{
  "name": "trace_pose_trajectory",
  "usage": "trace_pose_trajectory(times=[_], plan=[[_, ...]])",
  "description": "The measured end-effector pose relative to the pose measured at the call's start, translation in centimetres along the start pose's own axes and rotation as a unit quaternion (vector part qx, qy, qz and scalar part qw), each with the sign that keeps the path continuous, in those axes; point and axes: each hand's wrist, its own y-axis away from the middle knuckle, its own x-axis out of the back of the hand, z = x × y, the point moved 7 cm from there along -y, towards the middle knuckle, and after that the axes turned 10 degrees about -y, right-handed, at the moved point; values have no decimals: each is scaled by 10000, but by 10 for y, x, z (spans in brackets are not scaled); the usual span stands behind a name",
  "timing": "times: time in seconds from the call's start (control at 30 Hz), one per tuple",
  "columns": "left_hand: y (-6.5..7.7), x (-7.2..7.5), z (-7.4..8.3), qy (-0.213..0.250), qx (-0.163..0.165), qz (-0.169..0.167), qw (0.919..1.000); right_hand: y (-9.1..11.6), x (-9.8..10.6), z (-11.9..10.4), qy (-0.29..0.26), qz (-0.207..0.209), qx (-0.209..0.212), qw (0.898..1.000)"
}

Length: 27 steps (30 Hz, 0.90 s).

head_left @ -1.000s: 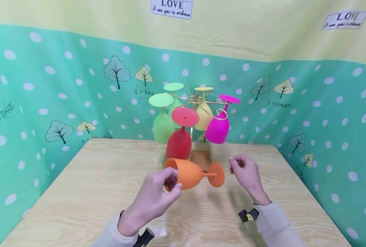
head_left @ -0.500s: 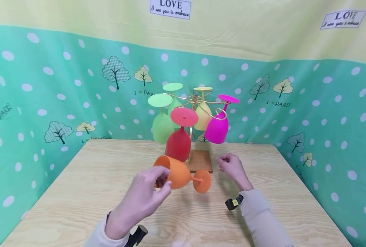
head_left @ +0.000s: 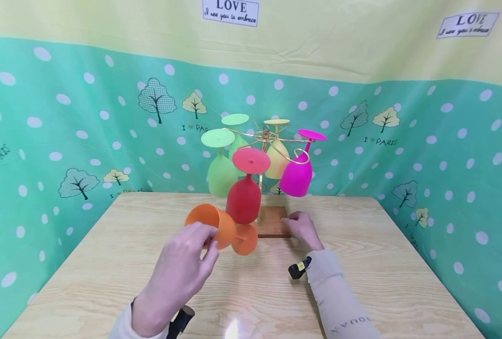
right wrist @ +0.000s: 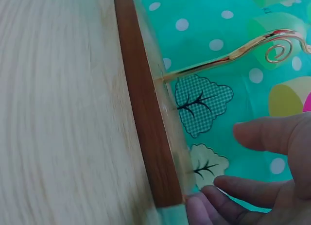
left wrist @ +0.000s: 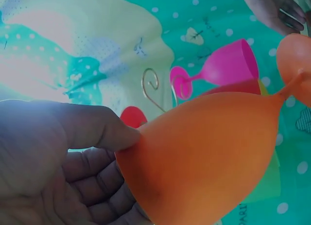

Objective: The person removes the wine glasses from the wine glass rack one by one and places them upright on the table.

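Fingers (left wrist: 102, 186) of the left hand (head_left: 176, 266) pinch an orange cup (left wrist: 209, 147), which I judge light, best held by its rim; the right hand (head_left: 304, 229), thumb apart, touches the base (head_left: 273, 221).

Pale grey cloth covers both of this person's forearms, the left sleeve (head_left: 125, 326) ending just behind the bare left hand (head_left: 179, 266), the right sleeve (head_left: 333, 287) behind the bare right hand (head_left: 303, 230). At the left wrist I see a stubby black cylinder (head_left: 182, 320); at the right, a small black block (head_left: 294, 271) with a yellow label (head_left: 301, 266). Dark lettering (head_left: 352, 324) marks the right sleeve farther back.
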Motion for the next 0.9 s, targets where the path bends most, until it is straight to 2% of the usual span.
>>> trace_pose_trajectory(times=[0.17,0.4,0.7,0.9], plan=[[-3,0,-9,-255,38,173,9995,0,-4,5,-167,-83,-325,9993],[-6,0,-30,-530,341,236,9977,0,-10,14,-297,-190,-744,9966],[-11,-3,-61,-778,662,-60,9948,-6,-12,21,-117,-111,-472,9988],[-15,-6,-79,-1003,518,-210,9934,-7,-14,21,-14,-60,-377,9993]])
